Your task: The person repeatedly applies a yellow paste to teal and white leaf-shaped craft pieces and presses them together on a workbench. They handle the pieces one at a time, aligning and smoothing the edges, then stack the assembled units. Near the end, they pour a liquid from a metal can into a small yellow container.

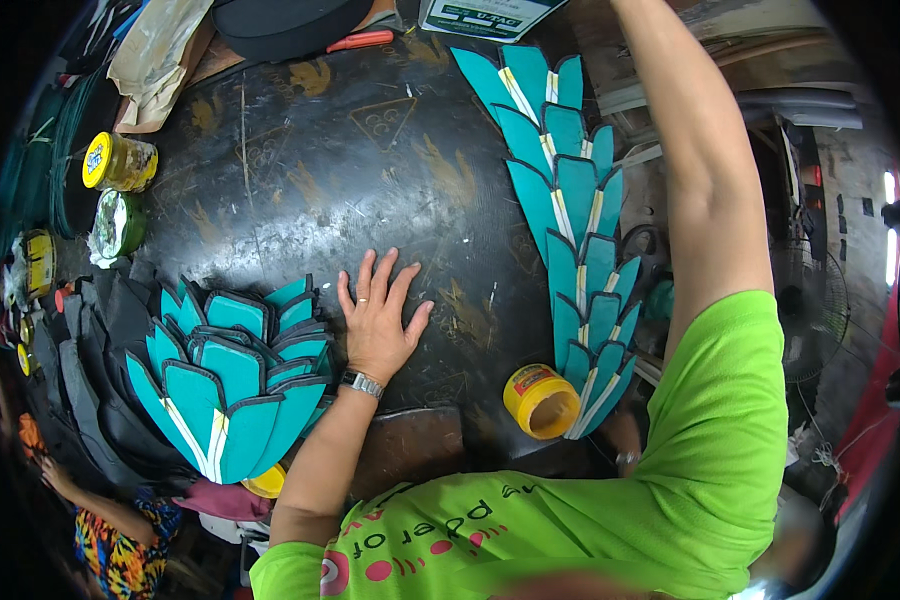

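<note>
My left hand (378, 318) lies palm down on the black tabletop (350, 190), fingers spread and holding nothing. It wears a ring, with a metal watch on the wrist. Just left of it stands a thick pile of teal panels (228, 375) with black edging, overlapping like leaves, some with white and yellow strips. A long overlapping row of the same teal panels (575, 215) runs along the table's right edge. My right arm reaches up past that row, and its hand is cut off by the top of the picture.
An open yellow tub (542, 402) with brownish residue stands by the row's near end. Yellow (120, 162) and green (117, 225) tubs sit at the left, near dark scrap strips (90, 370). Brown paper (160, 60), an orange-handled tool (360, 41) and a box (485, 16) lie at the back. Another person (125, 530) is at lower left.
</note>
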`<control>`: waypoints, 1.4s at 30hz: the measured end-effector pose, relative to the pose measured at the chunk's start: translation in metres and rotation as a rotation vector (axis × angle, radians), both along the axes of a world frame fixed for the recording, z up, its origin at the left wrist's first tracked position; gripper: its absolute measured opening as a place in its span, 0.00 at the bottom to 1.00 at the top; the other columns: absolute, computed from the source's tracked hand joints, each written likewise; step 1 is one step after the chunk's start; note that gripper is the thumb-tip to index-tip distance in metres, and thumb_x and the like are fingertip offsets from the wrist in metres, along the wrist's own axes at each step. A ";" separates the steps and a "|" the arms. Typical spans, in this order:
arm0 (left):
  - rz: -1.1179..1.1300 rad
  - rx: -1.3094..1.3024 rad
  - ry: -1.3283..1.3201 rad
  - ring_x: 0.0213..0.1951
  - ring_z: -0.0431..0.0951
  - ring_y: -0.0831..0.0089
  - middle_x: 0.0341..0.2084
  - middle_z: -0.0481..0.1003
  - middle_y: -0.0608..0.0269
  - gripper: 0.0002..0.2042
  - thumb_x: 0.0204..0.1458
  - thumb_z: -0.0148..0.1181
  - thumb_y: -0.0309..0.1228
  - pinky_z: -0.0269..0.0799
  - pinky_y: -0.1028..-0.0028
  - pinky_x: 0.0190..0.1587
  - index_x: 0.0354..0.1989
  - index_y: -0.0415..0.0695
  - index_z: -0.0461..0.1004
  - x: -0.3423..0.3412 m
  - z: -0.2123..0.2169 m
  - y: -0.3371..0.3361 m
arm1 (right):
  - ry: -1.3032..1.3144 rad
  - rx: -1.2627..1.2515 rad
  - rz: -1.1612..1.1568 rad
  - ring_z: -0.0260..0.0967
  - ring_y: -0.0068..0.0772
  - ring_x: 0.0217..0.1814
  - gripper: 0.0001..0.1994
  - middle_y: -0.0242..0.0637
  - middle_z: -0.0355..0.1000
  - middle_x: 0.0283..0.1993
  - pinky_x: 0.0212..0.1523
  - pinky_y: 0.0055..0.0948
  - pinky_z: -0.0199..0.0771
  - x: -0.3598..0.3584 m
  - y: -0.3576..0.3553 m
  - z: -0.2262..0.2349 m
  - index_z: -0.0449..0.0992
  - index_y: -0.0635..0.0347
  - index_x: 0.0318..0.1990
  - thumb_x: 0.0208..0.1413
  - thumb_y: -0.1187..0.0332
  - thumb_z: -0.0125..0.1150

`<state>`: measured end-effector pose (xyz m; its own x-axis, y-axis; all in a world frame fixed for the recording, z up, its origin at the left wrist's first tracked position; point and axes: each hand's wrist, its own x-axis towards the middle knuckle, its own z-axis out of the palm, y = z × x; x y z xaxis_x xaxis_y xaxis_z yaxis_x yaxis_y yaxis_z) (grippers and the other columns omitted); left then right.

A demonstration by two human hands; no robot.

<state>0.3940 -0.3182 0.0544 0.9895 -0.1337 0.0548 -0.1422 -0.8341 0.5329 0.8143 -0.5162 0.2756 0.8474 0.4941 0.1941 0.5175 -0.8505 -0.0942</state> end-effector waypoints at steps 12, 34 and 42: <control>0.036 -0.045 -0.112 0.74 0.53 0.53 0.70 0.59 0.53 0.31 0.53 0.66 0.43 0.40 0.44 0.73 0.65 0.49 0.66 -0.003 -0.016 0.000 | -0.460 -0.006 0.029 0.69 0.63 0.52 0.63 0.63 0.70 0.51 0.57 0.53 0.69 -0.135 0.020 0.059 0.50 0.52 0.76 0.27 0.53 0.81; -0.251 -0.136 -0.422 0.57 0.71 0.52 0.54 0.75 0.51 0.24 0.54 0.67 0.36 0.68 0.58 0.59 0.58 0.41 0.74 0.024 0.194 0.051 | 0.223 0.671 0.125 0.32 0.52 0.84 0.76 0.51 0.28 0.82 0.80 0.49 0.34 -0.374 -0.039 -0.040 0.28 0.56 0.78 0.29 0.50 0.86; -0.412 0.175 -0.264 0.49 0.73 0.56 0.44 0.74 0.52 0.25 0.52 0.69 0.41 0.72 0.61 0.53 0.55 0.40 0.76 0.053 0.221 0.049 | 0.627 0.779 0.076 0.30 0.49 0.84 0.80 0.52 0.28 0.82 0.80 0.43 0.35 -0.369 -0.046 -0.144 0.20 0.57 0.77 0.27 0.55 0.88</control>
